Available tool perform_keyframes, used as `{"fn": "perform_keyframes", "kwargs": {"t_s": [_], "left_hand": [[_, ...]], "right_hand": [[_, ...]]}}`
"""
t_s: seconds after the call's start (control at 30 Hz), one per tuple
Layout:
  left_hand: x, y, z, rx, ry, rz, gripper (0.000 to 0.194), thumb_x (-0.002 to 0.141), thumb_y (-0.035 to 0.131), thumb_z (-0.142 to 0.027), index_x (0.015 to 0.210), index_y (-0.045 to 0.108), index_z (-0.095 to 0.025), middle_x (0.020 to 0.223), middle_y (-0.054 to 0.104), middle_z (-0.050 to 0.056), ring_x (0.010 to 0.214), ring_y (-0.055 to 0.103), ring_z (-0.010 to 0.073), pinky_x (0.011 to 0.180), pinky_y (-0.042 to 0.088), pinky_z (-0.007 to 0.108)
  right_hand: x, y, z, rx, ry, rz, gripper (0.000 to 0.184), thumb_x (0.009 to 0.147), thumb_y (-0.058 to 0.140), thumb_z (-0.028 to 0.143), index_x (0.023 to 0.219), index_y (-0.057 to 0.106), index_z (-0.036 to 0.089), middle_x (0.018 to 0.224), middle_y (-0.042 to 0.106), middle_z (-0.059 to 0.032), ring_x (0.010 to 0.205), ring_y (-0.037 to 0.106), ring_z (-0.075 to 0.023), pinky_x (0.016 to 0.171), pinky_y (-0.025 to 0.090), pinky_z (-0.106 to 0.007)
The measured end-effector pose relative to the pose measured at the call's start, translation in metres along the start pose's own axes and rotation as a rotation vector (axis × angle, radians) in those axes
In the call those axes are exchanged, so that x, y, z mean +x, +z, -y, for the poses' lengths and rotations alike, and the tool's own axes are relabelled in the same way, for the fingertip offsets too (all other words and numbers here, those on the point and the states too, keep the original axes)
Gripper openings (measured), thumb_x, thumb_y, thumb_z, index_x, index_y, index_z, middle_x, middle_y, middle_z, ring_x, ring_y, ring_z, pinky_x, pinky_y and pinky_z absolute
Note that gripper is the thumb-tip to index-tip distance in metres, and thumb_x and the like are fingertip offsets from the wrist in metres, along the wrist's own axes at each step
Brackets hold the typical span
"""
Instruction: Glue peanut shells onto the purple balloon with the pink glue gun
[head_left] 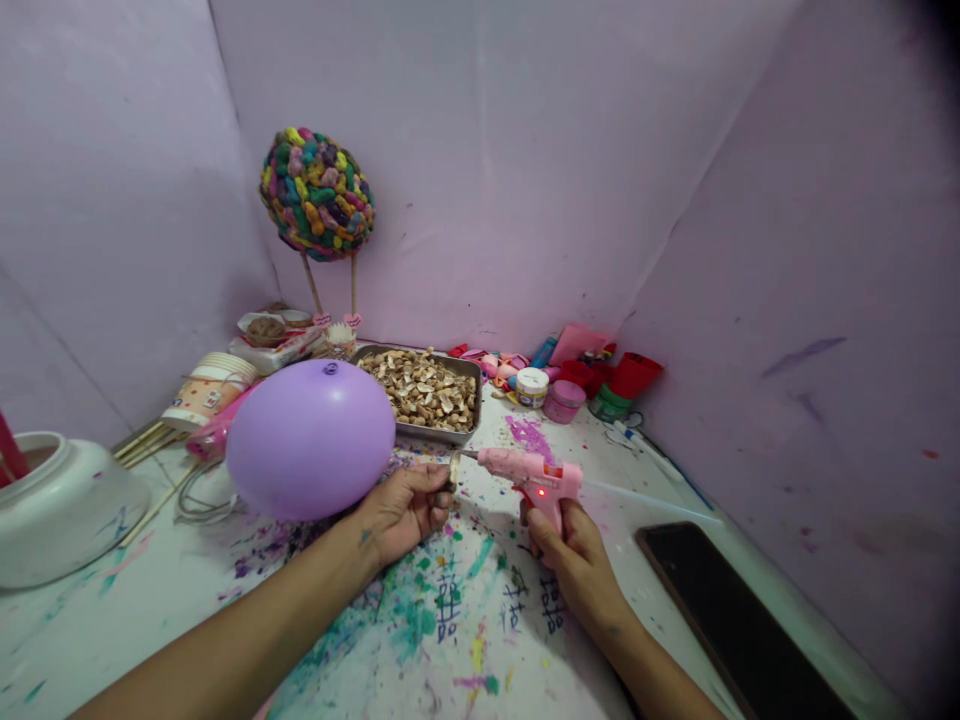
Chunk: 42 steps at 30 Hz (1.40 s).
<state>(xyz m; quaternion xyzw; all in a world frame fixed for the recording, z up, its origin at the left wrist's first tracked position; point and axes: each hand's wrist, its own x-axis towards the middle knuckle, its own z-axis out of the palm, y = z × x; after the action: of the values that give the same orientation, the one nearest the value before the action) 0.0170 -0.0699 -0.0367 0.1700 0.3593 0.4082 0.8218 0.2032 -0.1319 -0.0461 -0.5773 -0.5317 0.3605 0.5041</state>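
Note:
Pinched between the fingers of my left hand [412, 510] is a peanut shell [454, 470], held upright. My right hand [574, 545] is wrapped round the grip of a pink hot glue gun [532, 470] with a red light lit on its side. The gun's nozzle points left and meets or nearly meets the shell; I cannot tell which. A clear glue stick [652, 500] sticks out of its back end. Just left of my left hand sits a purple balloon [311, 440]. Behind both hands, a metal tray [471, 425] holds many peanut shells.
A ball of coloured shells [317, 195] stands on sticks at the back. At left are a white pot [67, 510] and paper cups [210, 390]. Paint jars [532, 386] and red cups [636, 374] stand back right. A phone [727, 610] lies right of my right hand.

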Motion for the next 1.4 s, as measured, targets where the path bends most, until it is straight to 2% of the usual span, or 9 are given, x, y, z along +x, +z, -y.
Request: {"fn": "perform_keyframes", "kwargs": {"t_s": [0.3, 0.7, 0.83, 1.0, 1.13, 1.4], "left_hand": [[-0.0001, 0.0001, -0.0001, -0.019, 0.015, 0.003, 0.013, 0.069, 0.053, 0.001, 0.062, 0.052, -0.01, 0.052, 0.052, 0.0, 0.04, 0.049, 0.0063, 0.035, 0.039, 0.013], [-0.0016, 0.0017, -0.0012, -0.047, 0.034, 0.0, 0.014, 0.07, 0.052, 0.001, 0.063, 0.052, -0.011, 0.051, 0.052, -0.001, 0.04, 0.049, 0.0065, 0.035, 0.039, 0.014], [-0.0005, 0.0002, -0.0006, -0.041, 0.048, 0.009, 0.012, 0.071, 0.053, -0.001, 0.066, 0.053, -0.011, 0.052, 0.052, -0.001, 0.041, 0.049, 0.0063, 0.036, 0.039, 0.014], [0.0002, -0.0005, -0.0001, 0.001, 0.086, 0.039, 0.01, 0.071, 0.053, -0.001, 0.071, 0.056, -0.01, 0.056, 0.053, -0.001, 0.041, 0.048, 0.0055, 0.037, 0.039, 0.014], [-0.0001, 0.0, 0.0003, 0.046, 0.114, 0.067, 0.013, 0.07, 0.054, 0.0, 0.078, 0.059, -0.009, 0.062, 0.056, 0.001, 0.042, 0.049, 0.0053, 0.04, 0.04, 0.015], [0.0052, -0.0046, -0.0007, 0.094, 0.137, 0.059, 0.007, 0.073, 0.054, -0.006, 0.068, 0.057, -0.008, 0.062, 0.058, 0.003, 0.042, 0.049, 0.0053, 0.039, 0.041, 0.015]], "right_hand": [[0.0011, -0.0002, 0.0016, 0.003, -0.001, 0.007, 0.029, 0.071, 0.053, 0.044, 0.077, 0.053, 0.017, 0.055, 0.047, 0.0023, 0.048, 0.042, -0.0137, 0.041, 0.034, -0.024], [0.0, -0.0007, -0.0027, -0.005, -0.022, 0.01, 0.027, 0.071, 0.055, 0.044, 0.07, 0.052, 0.017, 0.053, 0.046, 0.0033, 0.046, 0.041, -0.0129, 0.042, 0.035, -0.024], [0.0004, -0.0021, -0.0038, -0.019, -0.026, 0.008, 0.027, 0.07, 0.055, 0.044, 0.069, 0.052, 0.017, 0.054, 0.046, 0.003, 0.048, 0.041, -0.0132, 0.044, 0.034, -0.024], [-0.0015, -0.004, -0.0061, -0.053, -0.039, 0.037, 0.027, 0.074, 0.052, 0.042, 0.081, 0.054, 0.015, 0.061, 0.05, 0.0009, 0.052, 0.043, -0.0141, 0.046, 0.034, -0.025], [-0.0018, -0.003, -0.0066, -0.103, -0.06, 0.048, 0.024, 0.075, 0.051, 0.04, 0.074, 0.053, 0.016, 0.061, 0.05, 0.0007, 0.05, 0.042, -0.0136, 0.046, 0.034, -0.025], [-0.0017, -0.003, -0.0063, -0.089, -0.062, 0.066, 0.025, 0.075, 0.051, 0.04, 0.076, 0.054, 0.016, 0.059, 0.051, 0.0006, 0.049, 0.044, -0.0141, 0.045, 0.035, -0.025]]}}
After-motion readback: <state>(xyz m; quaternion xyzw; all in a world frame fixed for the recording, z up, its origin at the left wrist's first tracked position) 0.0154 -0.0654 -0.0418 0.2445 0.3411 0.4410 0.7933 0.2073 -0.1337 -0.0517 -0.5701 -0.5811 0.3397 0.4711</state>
